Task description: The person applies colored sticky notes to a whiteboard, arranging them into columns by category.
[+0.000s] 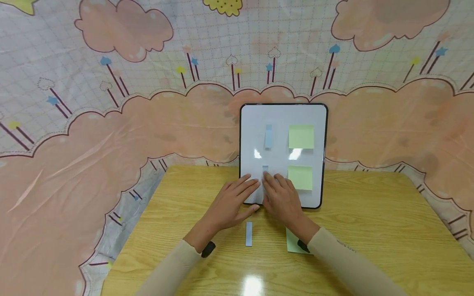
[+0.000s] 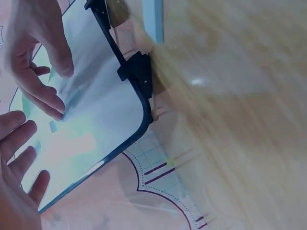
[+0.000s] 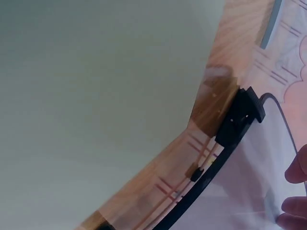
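A black-framed whiteboard (image 1: 283,117) stands propped at the back of the wooden table (image 1: 370,230). It carries two green sticky notes (image 1: 301,136) and a blue strip (image 1: 268,136). A second blue strip (image 1: 265,169) sits lower, partly under fingers. My left hand (image 1: 235,199) lies flat with straight fingers on the board's lower left corner. My right hand (image 1: 282,196) lies beside it, its fingertips pressing at that lower blue strip. In the left wrist view both the left hand (image 2: 19,177) and the right hand (image 2: 38,62) touch the whiteboard (image 2: 100,115).
A loose blue strip (image 1: 249,233) lies on the table between my forearms. A green note (image 1: 292,243) lies partly under my right wrist. A pink cloud-patterned cloth (image 1: 111,135) hangs behind the table. The board's black foot (image 2: 138,72) rests on the tabletop.
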Demonstrator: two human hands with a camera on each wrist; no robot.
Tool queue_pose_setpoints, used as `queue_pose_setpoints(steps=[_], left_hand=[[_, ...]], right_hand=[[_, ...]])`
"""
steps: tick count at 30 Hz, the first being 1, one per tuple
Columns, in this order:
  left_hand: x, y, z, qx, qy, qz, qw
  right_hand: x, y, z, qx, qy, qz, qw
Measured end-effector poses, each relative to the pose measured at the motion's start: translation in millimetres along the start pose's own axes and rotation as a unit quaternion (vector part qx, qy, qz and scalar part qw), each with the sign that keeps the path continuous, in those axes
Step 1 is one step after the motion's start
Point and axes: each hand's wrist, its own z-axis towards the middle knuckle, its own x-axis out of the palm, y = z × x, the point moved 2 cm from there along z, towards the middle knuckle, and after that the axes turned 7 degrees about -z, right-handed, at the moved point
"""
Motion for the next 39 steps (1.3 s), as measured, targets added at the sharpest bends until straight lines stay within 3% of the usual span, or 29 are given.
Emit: queue_pose_setpoints(steps=[5,15,31,39], left_hand=[[5.6,5.1,17.1,0.017,0.001,0.024,0.9996],[20.7,13.5,39.6,0.002,0.026,0.021,0.9994],[27.2,14.9,50.2,-0.019,0.047,0.058,0.9970],[27.7,16.1,50.5,-0.031,0.043,0.073,0.9959]], right_hand=[[-0.5,3,-3,-0.001,0.005,0.009,1.000],[-0.8,6,-9,-0.001,0.012,0.015,1.000],[-3.6,4,-11,0.001,-0.001,0.017,1.000],[-2.7,2,-12,0.004,0.020,0.011,1.000]])
